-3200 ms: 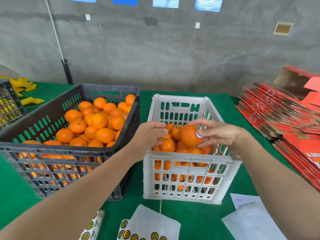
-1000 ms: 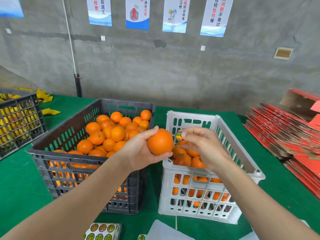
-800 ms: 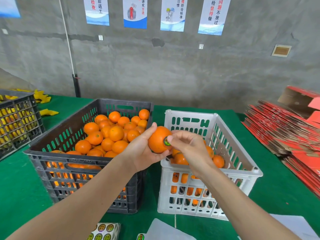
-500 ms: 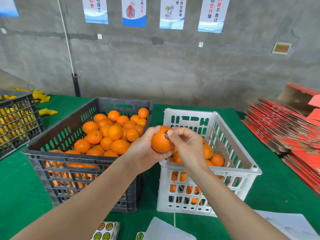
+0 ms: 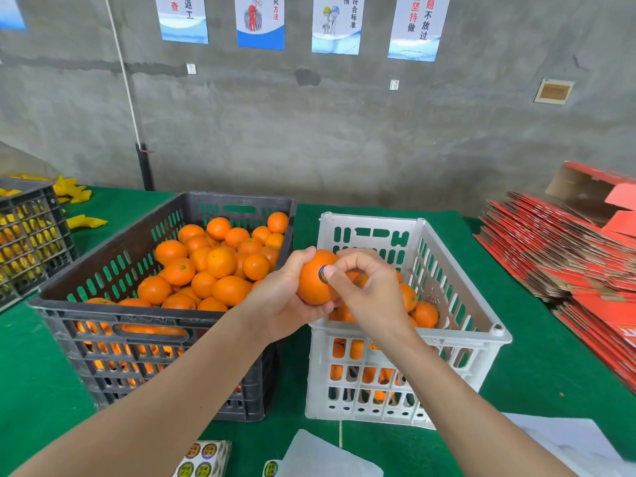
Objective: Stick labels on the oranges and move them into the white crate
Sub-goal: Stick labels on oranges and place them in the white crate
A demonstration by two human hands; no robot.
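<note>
My left hand (image 5: 285, 304) cups one orange (image 5: 309, 287) from below and behind, its fingers (image 5: 303, 255) wrapped round the fruit in a firm grasp. My right hand (image 5: 370, 292) meets it from the other side. The thumb tip lies flat against the round label (image 5: 322, 273) on the face turned to me, and the other fingers curl in over the orange's top and far side. The orange is in the air above the near left corner of the white crate (image 5: 495, 331), which stands just under my right fingers and is partly filled with more fruit (image 5: 425, 313). Left of my left fingers is the black crate (image 5: 103, 306), heaped with loose oranges (image 5: 220, 263). Down by my forearms, on the green counter (image 5: 31, 380), lie label sheets (image 5: 203, 457) and white backing paper (image 5: 323, 456). Well off to the right of my fingers is a stack of red cartons (image 5: 564, 266).
</note>
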